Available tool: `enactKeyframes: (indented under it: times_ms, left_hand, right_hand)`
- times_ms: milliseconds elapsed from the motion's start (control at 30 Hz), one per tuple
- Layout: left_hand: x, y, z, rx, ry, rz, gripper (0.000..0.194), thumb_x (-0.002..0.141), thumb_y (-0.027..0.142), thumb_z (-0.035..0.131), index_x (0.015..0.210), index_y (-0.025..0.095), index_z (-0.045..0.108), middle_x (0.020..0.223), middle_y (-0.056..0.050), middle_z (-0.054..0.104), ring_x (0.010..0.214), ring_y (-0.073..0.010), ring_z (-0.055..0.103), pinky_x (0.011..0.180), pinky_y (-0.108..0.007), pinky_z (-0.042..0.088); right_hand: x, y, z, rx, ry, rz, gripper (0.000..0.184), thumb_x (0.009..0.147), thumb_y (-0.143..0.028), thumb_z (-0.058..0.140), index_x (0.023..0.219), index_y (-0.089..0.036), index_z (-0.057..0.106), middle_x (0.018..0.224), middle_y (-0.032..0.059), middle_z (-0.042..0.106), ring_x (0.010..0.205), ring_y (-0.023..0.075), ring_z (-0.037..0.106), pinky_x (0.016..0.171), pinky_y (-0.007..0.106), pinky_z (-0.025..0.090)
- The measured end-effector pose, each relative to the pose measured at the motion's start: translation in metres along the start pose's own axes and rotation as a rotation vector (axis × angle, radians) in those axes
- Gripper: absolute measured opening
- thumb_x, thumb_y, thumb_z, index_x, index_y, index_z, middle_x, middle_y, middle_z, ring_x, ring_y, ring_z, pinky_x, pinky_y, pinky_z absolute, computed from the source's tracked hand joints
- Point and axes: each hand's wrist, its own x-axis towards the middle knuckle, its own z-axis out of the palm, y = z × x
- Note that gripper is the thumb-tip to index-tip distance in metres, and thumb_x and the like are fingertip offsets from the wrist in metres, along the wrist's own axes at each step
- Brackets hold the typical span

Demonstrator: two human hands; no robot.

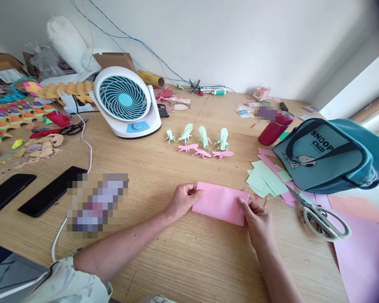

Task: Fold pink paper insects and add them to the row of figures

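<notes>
A pink sheet of paper (220, 204), rectangular and wider than it is tall, is held up between both hands above the wooden table. My left hand (183, 201) pinches its upper left corner, thumb on the front. Gripping the right edge is my right hand (258, 219), thumb on top and the fingers behind the paper. Beyond the sheet stand several pale green folded paper figures (204, 137), and in front of them several pink folded paper figures (203, 153). To the right lie green paper pieces (261, 179) and a pair of scissors (322, 216).
A white fan (124, 101) stands at the back left. Two black phones (52, 191) and a white cable (90, 153) lie at left. On the right are a red bottle (273, 132), a teal bag (322, 155) and large pink sheets (366, 256).
</notes>
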Motion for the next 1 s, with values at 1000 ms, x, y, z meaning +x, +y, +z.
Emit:
enactKeyframes:
  times_ms: [1000]
  left_hand:
    - [0.0015,0.0001,-0.0018,0.084,-0.003,0.041,0.031,0.077,0.039,0.071,0.080,0.008,0.071,0.076,-0.006,0.067,0.068,-0.0140,0.057,0.063,-0.023,0.044]
  right_hand:
    - [0.0023,0.0043,-0.0019,0.077,-0.017,0.055,0.032,0.066,-0.048,0.083,0.069,-0.018,0.071,0.064,0.0006,0.066,0.052,0.0125,0.050,0.046,0.023,0.036]
